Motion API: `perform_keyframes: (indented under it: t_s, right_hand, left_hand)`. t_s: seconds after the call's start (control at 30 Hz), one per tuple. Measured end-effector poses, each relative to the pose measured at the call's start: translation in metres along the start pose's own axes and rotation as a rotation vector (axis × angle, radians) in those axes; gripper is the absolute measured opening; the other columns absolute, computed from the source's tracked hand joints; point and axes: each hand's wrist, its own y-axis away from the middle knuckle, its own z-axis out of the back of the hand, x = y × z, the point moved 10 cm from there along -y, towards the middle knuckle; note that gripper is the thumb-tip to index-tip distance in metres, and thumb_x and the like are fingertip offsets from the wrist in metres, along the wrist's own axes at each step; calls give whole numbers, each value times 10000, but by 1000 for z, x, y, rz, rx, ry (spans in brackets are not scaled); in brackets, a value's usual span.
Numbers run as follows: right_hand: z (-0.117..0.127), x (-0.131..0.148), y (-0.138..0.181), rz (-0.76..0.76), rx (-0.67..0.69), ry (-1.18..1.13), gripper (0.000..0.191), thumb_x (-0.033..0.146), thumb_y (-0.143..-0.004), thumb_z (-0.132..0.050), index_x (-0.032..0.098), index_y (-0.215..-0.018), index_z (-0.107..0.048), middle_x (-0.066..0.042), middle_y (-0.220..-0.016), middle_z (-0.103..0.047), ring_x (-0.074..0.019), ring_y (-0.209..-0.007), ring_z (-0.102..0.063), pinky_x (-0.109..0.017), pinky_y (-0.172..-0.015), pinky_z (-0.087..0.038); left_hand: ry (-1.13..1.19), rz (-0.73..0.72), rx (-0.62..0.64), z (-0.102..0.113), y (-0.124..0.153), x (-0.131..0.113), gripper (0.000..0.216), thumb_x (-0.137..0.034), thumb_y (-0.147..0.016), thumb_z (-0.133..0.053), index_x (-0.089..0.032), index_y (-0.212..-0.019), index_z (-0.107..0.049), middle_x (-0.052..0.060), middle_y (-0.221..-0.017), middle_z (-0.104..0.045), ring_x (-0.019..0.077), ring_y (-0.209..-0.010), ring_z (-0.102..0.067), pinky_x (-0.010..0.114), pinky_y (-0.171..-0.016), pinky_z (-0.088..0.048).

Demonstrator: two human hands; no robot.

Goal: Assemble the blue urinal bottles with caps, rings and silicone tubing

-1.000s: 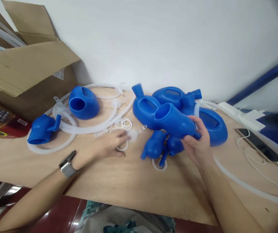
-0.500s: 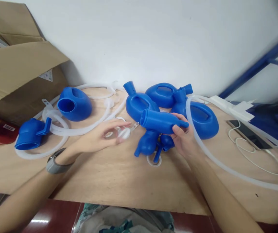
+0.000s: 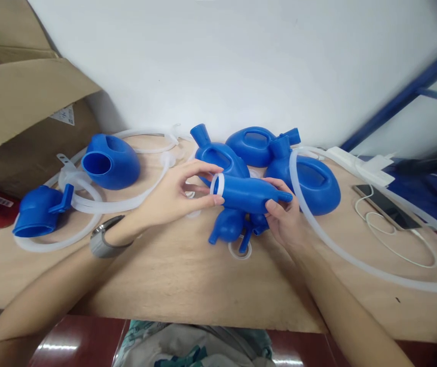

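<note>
My right hand grips a blue plastic funnel-shaped part by its narrow end, held level above the wooden table. My left hand, a watch on its wrist, pinches a white ring against the part's wide open mouth. Under the held part lie two small blue pieces and another white ring. Behind it sit three blue jug-like bodies with spouts.
Two more blue parts and white tubing lie at the left, beside a cardboard box. A long white tube curves across the right. A phone, a white cable and a power strip lie at the far right.
My left hand picked a white ring off the table and brought it right to the mouth of the blue part. My right hand turned that part level.
</note>
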Motion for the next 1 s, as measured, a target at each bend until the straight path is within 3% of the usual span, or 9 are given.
perform_keyframes:
  t_s: [0.13, 0.27, 0.47, 0.7, 0.87, 1.0]
  right_hand:
    - [4, -1, 0, -13, -21, -41, 603, 626, -654, -948, 344, -1121, -690, -24, -1109, -709, -270, -992, -691, -465, -887, -613]
    - [2, -1, -1, -8, 11, -25, 616, 648, -660, -942, 355, -1141, -691, -21, -1089, -721, -286, -1009, -707, -488, -924, -616]
    - [8, 1, -1, 68, 11, 78, 591, 648, -726, -900, 343, -1190, -694, -23, -1112, -718, -268, -1003, -698, -424, -855, -618]
    - [11, 3, 0, 127, 46, 202, 589, 638, -765, -863, 341, -1240, -684, -41, -1175, -723, -288, -1048, -703, -412, -819, -632]
    - [1, 23, 2, 241, 87, 250, 596, 581, -763, -901, 362, -1278, -697, -38, -1305, -747, -342, -1234, -697, -490, -983, -625]
    - [-10, 43, 6, 369, 136, 299, 588, 450, -762, -952, 374, -1291, -706, -26, -1360, -754, -333, -1312, -680, -503, -1067, -598]
  left_hand:
    - [-72, -37, 92, -3, -6, 0, 605, -396, -797, -921, -253, -1354, -734, 109, -1322, -723, 270, -1148, -726, 383, -916, -681]
    - [-64, -120, 92, -1, -6, -6, 614, -367, -814, -913, -288, -1392, -719, 85, -1377, -727, 283, -1241, -706, 394, -981, -664]
    - [55, -17, 42, 2, -6, 5, 602, -346, -771, -944, -212, -1324, -748, 103, -1322, -761, 287, -1172, -751, 463, -1117, -592]
    - [-8, 22, 80, 3, -8, 17, 588, -399, -786, -929, -251, -1331, -767, 104, -1316, -770, 267, -1057, -784, 372, -908, -668]
    - [95, 109, 139, -1, -8, 22, 630, -413, -811, -912, -254, -1393, -729, 84, -1093, -841, 279, -977, -812, 366, -853, -675]
    - [137, 167, 168, -2, -7, 27, 628, -409, -827, -902, -242, -1405, -721, 84, -1031, -849, 289, -955, -817, 371, -829, -670]
